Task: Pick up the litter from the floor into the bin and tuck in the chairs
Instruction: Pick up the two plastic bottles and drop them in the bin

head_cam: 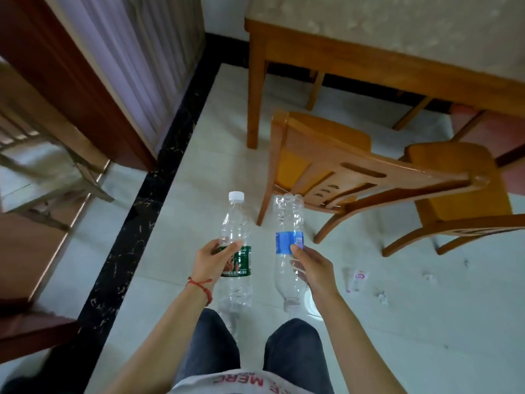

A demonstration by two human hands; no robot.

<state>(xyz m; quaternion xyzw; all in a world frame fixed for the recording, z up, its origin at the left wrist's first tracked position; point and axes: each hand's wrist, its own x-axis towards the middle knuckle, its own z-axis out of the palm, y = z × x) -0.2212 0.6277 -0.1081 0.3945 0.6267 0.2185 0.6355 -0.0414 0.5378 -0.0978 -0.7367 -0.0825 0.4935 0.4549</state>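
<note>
Both hands hold litter: left hand [211, 261] grips green-label bottle [235, 245], cap up; right hand [314, 270] grips blue-label bottle [288, 245], inverted. Wrapper [356, 278] and scraps [380, 297] lie on floor [426, 322] to the right. Bin not in view. Advice: keep both grips firm, locate bin, drop bottles before tackling chair [326, 163].

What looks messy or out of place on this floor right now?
Small bits of litter lie on the tiles right of the person: a clear wrapper with pink print and crumpled white scraps. Two wooden chairs stand pulled out from the table, at angles. The blue-label bottle in the right hand looks crushed.
</note>
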